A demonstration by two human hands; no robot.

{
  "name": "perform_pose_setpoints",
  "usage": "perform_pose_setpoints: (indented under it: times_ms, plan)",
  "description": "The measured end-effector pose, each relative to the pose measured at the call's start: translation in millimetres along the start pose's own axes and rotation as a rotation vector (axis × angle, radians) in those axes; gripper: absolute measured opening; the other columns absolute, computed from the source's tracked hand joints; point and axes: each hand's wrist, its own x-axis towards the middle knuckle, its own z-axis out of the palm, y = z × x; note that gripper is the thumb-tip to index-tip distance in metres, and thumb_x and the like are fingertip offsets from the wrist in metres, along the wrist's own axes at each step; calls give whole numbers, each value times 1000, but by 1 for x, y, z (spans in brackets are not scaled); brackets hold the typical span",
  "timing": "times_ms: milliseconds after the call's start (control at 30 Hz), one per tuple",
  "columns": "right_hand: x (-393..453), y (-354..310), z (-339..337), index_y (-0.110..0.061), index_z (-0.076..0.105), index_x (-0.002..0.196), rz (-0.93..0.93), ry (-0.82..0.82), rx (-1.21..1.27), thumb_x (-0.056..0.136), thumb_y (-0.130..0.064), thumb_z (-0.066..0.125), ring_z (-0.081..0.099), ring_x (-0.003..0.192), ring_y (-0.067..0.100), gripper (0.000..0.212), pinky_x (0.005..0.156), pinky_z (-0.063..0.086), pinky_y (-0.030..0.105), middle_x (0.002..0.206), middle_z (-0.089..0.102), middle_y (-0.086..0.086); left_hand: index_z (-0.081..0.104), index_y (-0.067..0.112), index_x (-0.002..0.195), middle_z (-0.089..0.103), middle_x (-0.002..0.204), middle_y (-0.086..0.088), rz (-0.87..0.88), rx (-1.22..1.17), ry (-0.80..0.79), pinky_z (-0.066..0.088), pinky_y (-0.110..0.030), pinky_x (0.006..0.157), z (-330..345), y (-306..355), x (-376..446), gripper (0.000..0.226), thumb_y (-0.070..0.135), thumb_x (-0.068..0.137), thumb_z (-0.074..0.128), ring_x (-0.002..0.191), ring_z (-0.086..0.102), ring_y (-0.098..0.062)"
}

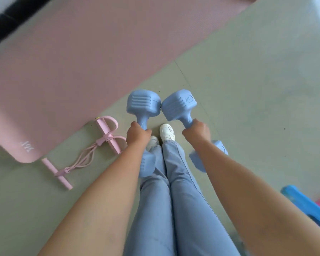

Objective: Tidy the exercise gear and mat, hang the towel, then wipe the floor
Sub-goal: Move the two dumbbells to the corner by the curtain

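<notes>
I hold two light blue dumbbells above the floor in front of my legs. My left hand (pixel 137 134) grips the handle of the left dumbbell (pixel 142 103). My right hand (pixel 197 132) grips the handle of the right dumbbell (pixel 178 105), marked 2KG. Their far heads almost touch each other. The pink exercise mat (pixel 81 71) lies unrolled on the floor to the left. A pink pedal resistance band (pixel 92 152) lies on the floor beside the mat's near corner.
Grey-green tiled floor (pixel 248 89) stretches to the right. A blue plastic object (pixel 307 202) with something pink behind it sits at the right edge. A dark skirting runs along the top left. My white shoes (pixel 166 132) stand below the dumbbells.
</notes>
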Motion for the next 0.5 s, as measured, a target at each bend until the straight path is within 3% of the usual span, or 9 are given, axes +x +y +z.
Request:
perform_pose_setpoints:
  times_ms: [67, 200, 367, 500]
  plan:
    - [-23, 20, -27, -9, 42, 85, 37, 45, 44, 83, -5, 49, 44, 81, 26, 8, 49, 28, 26, 88, 48, 10, 42, -4, 125, 49, 130, -21, 56, 127, -4, 43, -38, 89, -2, 17, -29, 39, 14, 91, 50, 116, 52, -36]
    - [-59, 73, -72, -11, 43, 85, 141, 106, 140, 84, -6, 49, 45, 82, 26, 8, 47, 27, 25, 89, 49, 9, 47, -3, 121, 53, 125, -20, 189, 379, -23, 43, -34, 77, 7, 52, -76, 35, 12, 90, 52, 110, 56, -37]
    - [-76, 155, -123, -10, 43, 81, 299, 76, 262, 84, -6, 48, 46, 81, 26, 7, 57, 33, 27, 82, 50, 5, 50, 3, 121, 57, 125, -16, 364, 838, -42, 47, -35, 87, 38, 123, -126, 33, 13, 89, 52, 116, 55, -33]
    - [-66, 222, -181, -14, 38, 68, 384, 48, 352, 84, -6, 46, 47, 79, 26, 19, 47, 26, 23, 67, 43, 0, 51, 8, 124, 56, 127, -12, 454, 1124, -45, 48, -33, 91, 79, 204, -161, 34, 13, 90, 51, 120, 53, -30]
